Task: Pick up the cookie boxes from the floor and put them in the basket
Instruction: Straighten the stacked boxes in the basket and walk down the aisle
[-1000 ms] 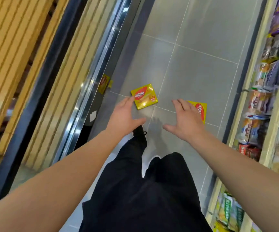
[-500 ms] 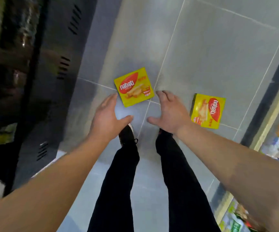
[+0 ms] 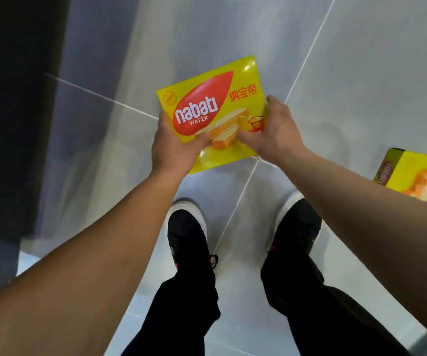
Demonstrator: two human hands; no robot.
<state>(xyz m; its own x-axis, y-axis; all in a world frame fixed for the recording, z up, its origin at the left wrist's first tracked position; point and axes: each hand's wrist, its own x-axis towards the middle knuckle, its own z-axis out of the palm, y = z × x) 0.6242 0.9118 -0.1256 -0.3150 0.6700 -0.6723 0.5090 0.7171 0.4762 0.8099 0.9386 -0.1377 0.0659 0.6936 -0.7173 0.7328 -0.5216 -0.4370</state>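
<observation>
Since the earlier frame my left hand (image 3: 173, 147) and right hand (image 3: 275, 132) have closed on the flat yellow cardboard cookie box (image 3: 212, 111), thumbs pinching its near edge over the grey tiled floor (image 3: 361, 86). Risk: the glossy face slipping from this shallow pinch.

I count two cookie boxes. One yellow box (image 3: 213, 111) is up front, and my hands are on it. The other yellow box (image 3: 417, 177) lies on the floor off to my right, partly cut off by the edge of the view.

I count two hands. My left hand (image 3: 175, 147) grips the near left corner of the first box. My right hand (image 3: 275, 133) grips its right side.

I count two shoes, both black with white edges: a left shoe (image 3: 188, 236) and a right shoe (image 3: 297, 224).

I see one gray tiled floor (image 3: 361, 86).
</observation>
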